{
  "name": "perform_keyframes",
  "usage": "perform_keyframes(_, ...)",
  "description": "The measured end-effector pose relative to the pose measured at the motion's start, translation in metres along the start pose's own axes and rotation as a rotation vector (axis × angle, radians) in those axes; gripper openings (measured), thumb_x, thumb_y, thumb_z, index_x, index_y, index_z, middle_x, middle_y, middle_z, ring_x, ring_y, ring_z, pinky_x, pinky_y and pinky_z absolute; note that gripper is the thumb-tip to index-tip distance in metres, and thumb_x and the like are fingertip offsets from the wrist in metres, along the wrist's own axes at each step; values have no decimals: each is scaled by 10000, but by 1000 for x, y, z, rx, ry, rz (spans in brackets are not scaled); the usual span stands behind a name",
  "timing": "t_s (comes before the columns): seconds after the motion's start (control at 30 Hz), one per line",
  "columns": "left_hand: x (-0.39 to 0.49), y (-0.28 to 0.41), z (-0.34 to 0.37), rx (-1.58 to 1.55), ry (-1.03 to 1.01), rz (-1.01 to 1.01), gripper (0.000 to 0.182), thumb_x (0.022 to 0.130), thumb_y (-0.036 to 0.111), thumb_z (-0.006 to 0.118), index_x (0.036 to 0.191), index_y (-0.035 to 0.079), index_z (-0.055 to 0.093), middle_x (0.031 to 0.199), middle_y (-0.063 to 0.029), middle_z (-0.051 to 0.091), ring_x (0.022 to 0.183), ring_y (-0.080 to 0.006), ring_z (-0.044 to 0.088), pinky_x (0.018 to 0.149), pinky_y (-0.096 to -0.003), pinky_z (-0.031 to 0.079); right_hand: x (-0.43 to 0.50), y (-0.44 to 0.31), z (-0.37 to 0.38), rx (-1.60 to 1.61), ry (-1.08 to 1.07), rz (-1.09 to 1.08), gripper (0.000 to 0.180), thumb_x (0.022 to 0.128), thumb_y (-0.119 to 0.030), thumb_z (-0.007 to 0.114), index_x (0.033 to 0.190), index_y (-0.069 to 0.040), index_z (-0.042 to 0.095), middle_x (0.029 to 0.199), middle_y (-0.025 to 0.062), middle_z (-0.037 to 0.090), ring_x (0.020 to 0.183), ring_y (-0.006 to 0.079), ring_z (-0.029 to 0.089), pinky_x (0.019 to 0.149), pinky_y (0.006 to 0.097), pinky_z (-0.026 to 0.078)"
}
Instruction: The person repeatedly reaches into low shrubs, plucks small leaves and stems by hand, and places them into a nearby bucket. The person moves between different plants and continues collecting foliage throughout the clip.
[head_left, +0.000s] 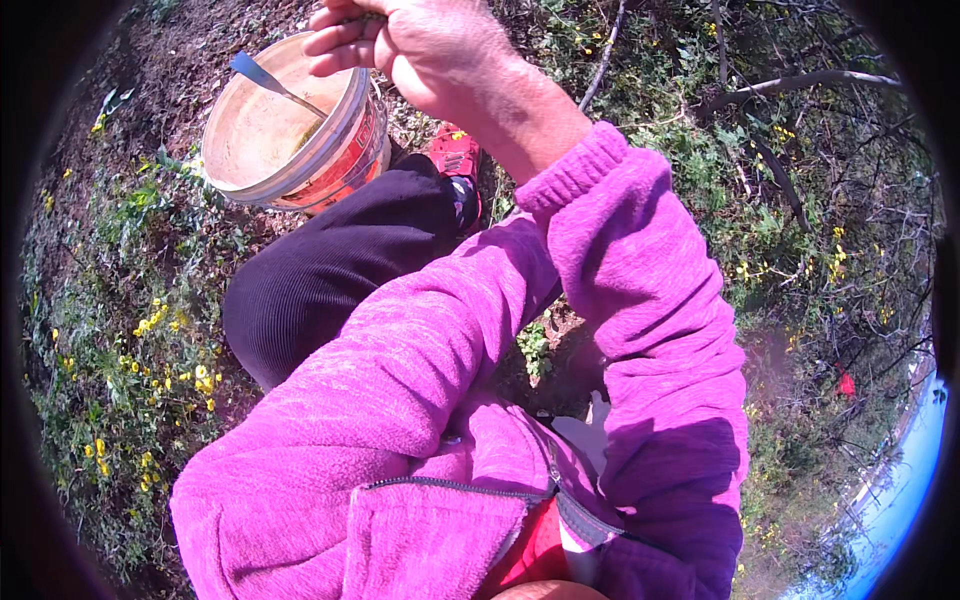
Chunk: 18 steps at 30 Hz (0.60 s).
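My right hand (420, 52) is at the top edge, over the rim of a whitish plastic bucket (274, 176), palm turned up and fingers curled. Small greenish bits show by the fingers; part of the hand is cut off by the frame, so its hold is unclear. Inside the bucket leans a tool with a blue handle (256, 73) and a thin metal shaft, its lower end near some greenish matter (309, 133). My left hand is out of view; its sleeve (420, 330) passes behind the right sleeve (645, 262).
My dark-trousered knee (322, 262) and a red shoe (454, 154) are beside the bucket. Yellow-flowered weeds (154, 322) cover the ground at left. Bare branches (802, 81) and scrub stand at right, with a small red thing (845, 382) among them.
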<state>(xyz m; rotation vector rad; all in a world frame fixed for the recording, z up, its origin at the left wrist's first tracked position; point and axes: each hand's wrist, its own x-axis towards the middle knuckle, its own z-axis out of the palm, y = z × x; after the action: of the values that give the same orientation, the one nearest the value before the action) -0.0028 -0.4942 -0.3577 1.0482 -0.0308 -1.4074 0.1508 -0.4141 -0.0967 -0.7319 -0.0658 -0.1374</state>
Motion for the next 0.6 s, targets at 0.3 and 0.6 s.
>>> perform_keyframes(0.3, -7, 3, -16, -161, -92, -86, 21, 949, 119, 489, 955, 115, 508, 693, 5, 512, 510, -69, 373, 445, -213, 283, -27, 68, -16, -774, 117, -148, 191, 937, -86, 513, 1038, 30, 627, 888, 110, 676, 773, 130, 664, 684, 260, 549)
perform_keyframes(0.6, 9, 24, -37, -554, -83, -183, 38, 956, 71, 450, 954, 73, 488, 716, -44, 520, 499, -83, 339, 442, -217, 279, -159, -88, -236, -751, 850, 91, 181, 959, -87, 462, 1037, 29, 577, 914, 141, 644, 759, 195, 664, 648, 299, 574)
